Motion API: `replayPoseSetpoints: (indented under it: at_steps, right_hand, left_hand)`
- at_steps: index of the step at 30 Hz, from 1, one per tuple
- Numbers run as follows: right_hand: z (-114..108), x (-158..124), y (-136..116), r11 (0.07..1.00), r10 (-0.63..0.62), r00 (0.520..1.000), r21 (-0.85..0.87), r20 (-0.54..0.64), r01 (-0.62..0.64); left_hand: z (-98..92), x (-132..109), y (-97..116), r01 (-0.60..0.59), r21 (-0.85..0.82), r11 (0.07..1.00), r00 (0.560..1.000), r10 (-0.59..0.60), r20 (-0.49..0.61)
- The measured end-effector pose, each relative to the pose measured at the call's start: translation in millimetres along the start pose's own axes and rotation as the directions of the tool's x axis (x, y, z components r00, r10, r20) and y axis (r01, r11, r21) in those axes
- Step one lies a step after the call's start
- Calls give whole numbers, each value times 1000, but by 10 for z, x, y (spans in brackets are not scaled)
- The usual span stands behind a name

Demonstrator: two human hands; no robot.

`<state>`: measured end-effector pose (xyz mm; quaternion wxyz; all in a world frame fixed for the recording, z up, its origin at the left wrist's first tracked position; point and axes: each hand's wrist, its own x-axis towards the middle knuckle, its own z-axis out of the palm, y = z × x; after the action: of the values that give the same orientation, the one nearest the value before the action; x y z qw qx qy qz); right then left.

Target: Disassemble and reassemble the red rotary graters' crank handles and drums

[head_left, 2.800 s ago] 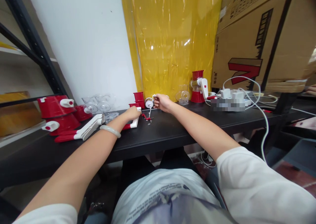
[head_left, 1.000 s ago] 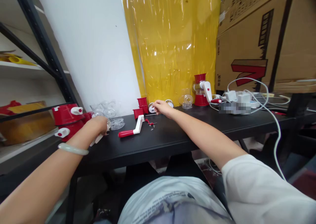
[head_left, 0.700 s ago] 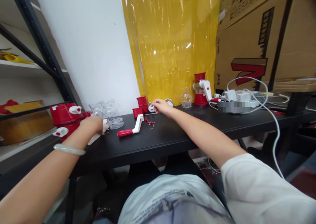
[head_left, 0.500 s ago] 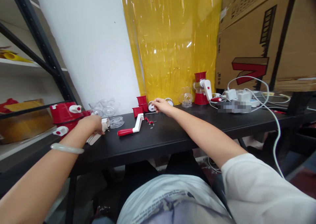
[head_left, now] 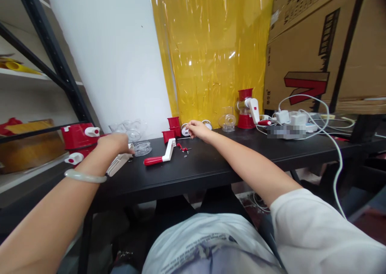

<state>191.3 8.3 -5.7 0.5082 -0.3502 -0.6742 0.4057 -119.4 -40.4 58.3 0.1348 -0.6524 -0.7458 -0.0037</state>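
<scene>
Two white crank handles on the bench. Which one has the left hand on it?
The left crank handle, beside the red housings: the left hand grips its far end. The other crank handle, with the red grip, lies untouched mid-bench.

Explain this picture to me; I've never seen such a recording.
No machine here: one camera worn on a person's head looks down at their own bare arms. The left hand, with a pale bangle at the wrist, lies over the end of a white plastic crank handle; whether it grips is unclear. The right hand reaches a small white round disc. On the black table lie a red-and-white crank handle, red plastic cups, clear plastic parts and white chargers with cables.
</scene>
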Motion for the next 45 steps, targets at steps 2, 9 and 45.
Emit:
replayPoseSetpoints:
  at_steps: [2, 9, 45]
  right_hand:
    - [-2, 9, 11, 1000, 0, 1000, -13, 1, 0]
    - [-25, -22, 60, 931, -102, 993, -345, 63, 118]
    - [184, -153, 125, 249, -302, 881, -862, 364, 441]
  left_hand:
    - [-96, -53, 248, -68, 87, 994, 998, 69, -1]
    - [-28, -75, 1216, -347, -105, 932, 895, 362, 259]
    - [294, -55, 1231, -300, -667, 682, 933, 356, -56]
